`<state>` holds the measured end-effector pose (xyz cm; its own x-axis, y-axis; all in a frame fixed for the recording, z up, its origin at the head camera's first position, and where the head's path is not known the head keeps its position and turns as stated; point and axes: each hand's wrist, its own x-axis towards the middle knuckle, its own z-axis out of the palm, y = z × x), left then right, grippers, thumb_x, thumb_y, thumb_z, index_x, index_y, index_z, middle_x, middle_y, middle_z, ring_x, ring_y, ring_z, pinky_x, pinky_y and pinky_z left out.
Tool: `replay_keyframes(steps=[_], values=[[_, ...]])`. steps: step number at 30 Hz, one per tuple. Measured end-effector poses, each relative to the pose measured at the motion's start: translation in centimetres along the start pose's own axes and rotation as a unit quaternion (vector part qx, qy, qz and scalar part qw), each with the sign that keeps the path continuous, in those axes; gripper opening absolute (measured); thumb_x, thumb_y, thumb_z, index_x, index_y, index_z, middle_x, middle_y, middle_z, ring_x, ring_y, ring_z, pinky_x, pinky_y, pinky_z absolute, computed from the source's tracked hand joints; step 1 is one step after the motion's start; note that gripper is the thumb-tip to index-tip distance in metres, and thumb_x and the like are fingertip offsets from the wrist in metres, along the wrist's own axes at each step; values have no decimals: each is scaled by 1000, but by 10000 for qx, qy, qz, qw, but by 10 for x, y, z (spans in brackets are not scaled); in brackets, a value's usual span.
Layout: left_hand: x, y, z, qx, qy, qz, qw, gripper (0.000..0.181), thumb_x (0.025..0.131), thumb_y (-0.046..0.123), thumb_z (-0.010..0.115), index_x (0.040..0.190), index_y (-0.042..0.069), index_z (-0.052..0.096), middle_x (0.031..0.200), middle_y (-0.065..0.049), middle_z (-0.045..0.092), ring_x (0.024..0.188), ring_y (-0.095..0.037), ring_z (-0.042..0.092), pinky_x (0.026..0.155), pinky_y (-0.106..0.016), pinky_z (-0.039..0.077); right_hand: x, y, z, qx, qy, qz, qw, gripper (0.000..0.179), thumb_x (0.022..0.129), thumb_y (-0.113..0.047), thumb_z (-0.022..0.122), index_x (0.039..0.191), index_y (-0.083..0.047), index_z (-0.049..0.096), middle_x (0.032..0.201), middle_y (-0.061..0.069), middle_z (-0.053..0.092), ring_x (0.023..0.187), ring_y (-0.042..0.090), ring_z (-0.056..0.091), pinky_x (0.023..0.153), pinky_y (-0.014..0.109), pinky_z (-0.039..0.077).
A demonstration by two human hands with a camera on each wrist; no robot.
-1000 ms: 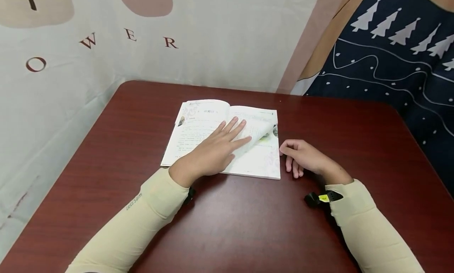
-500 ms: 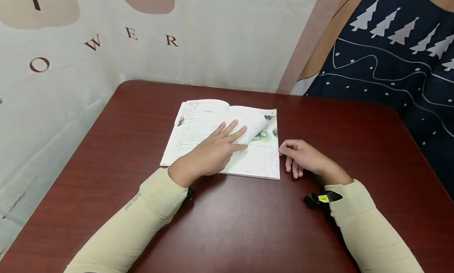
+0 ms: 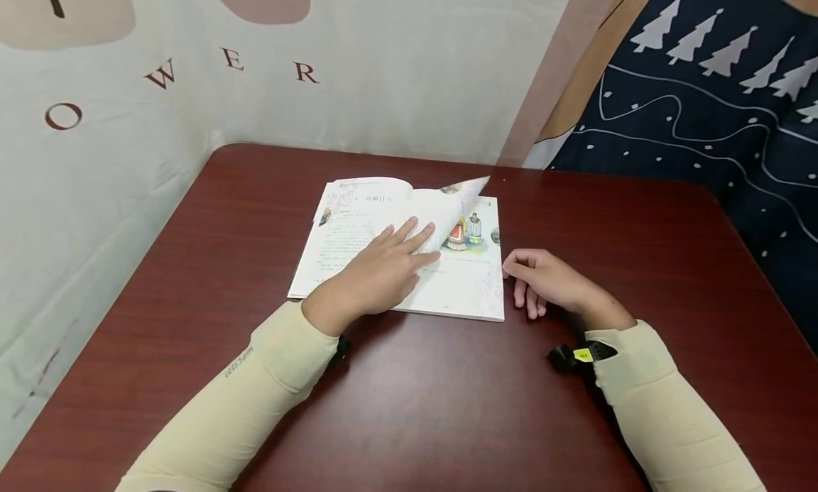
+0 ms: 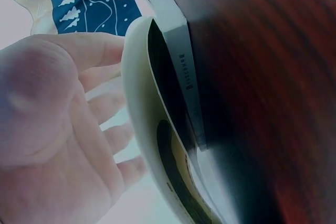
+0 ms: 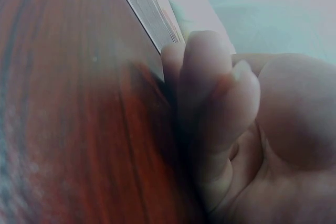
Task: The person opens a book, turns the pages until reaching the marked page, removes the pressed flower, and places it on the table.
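An open book lies on the table. Over its middle my left hand spreads its straight fingers against a page. That page is bent up, its top corner standing above the book's far edge, and a coloured drawing of figures shows on the right page beneath. In the left wrist view the left palm faces the book's spine and a bowed cover. Just off the book's right edge, my right hand rests on the table with loosely curled fingers, holding nothing. The right wrist view puts its fingers beside the page block.
The dark red-brown table extends around the book. Behind it hangs a pale cloth with printed letters, and a navy cloth with white trees hangs at the right. Each sleeve end has a black wrist device.
Under my left fingers the page has bent further leftward and its corner has risen, uncovering more of the drawing. The left hand has slid slightly left; the right hand stays in place.
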<state>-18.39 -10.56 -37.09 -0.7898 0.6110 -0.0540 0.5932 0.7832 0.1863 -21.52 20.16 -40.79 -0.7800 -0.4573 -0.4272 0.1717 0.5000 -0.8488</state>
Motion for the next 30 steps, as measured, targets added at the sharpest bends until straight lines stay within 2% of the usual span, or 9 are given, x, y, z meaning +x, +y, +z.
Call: replay_keyframes(steps=[5, 17, 25, 30], values=[[0, -1, 1, 42, -47, -100, 9999, 46, 99, 13, 56, 146, 16, 54, 167, -3, 23, 157, -29, 12, 123, -55, 21, 0, -1, 0, -8, -26, 43, 10000, 26, 107, -23, 45, 109, 3, 51, 63, 10, 61, 39, 15, 56, 40, 30, 47], [-1, -2, -1, 126, -199, -183, 9996, 44, 102, 13, 49, 145, 11, 54, 166, -6, 24, 157, -29, 11, 123, -55, 21, 1, -1, -1, -17, -8, 19, 10000, 26, 107, -22, 45, 110, 2, 52, 63, 10, 61, 39, 15, 56, 40, 30, 47], [-1, -1, 1, 174, -584, -397, 9974, 51, 100, 7, 42, 151, 12, 46, 167, -12, 20, 156, -33, 10, 123, -55, 20, 0, -1, 0, -2, -16, 8, 10000, 26, 107, -22, 45, 110, 3, 51, 63, 10, 60, 39, 15, 56, 40, 29, 47], [-1, -1, 3, 145, -695, -484, 9963, 55, 99, 4, 42, 153, 12, 43, 167, -14, 19, 156, -33, 9, 124, -53, 18, 0, 1, 1, 5, -35, -11, 10000, 26, 107, -21, 44, 110, 3, 51, 63, 10, 60, 39, 15, 56, 40, 29, 47]])
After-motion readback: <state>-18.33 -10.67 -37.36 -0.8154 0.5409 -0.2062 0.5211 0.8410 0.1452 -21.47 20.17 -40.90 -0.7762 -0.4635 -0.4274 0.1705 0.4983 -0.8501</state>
